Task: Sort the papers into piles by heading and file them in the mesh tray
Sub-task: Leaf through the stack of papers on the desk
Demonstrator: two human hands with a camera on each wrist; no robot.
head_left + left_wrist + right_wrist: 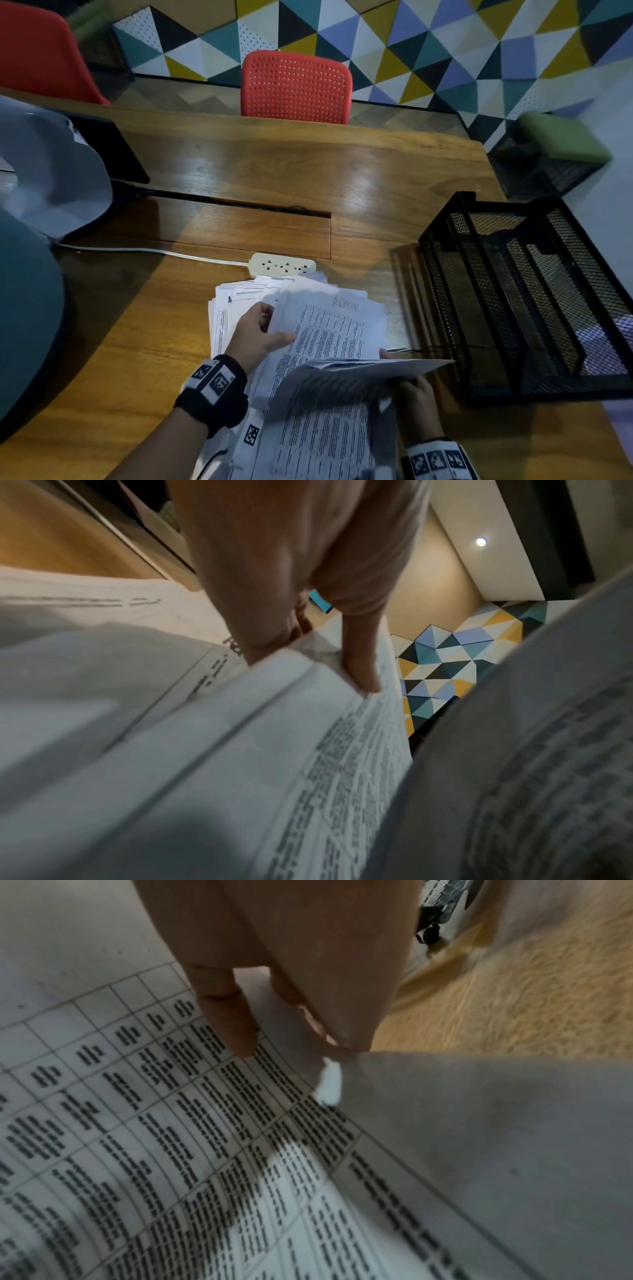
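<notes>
A loose stack of printed papers [239, 301] lies on the wooden desk near its front edge. The top flat sheet [335, 325] carries the handwritten heading ADMIN above a table. My left hand [260, 334] pinches the left edge of that sheet with thumb on top; in the left wrist view my left hand [308, 653] grips the paper edge [281, 696]. My right hand [411, 394] holds a lifted, curled sheet [342, 377] by its right edge; in the right wrist view thumb and finger [226, 1020] pinch the sheet [171, 1137]. The black mesh tray [534, 301] stands to the right.
A cream power strip [282, 264] with a white cable lies just behind the papers. A red chair [296, 87] stands across the desk, and a grey object [51, 171] sits at the left. A green-topped black mesh stool [555, 154] is beyond the desk's right corner.
</notes>
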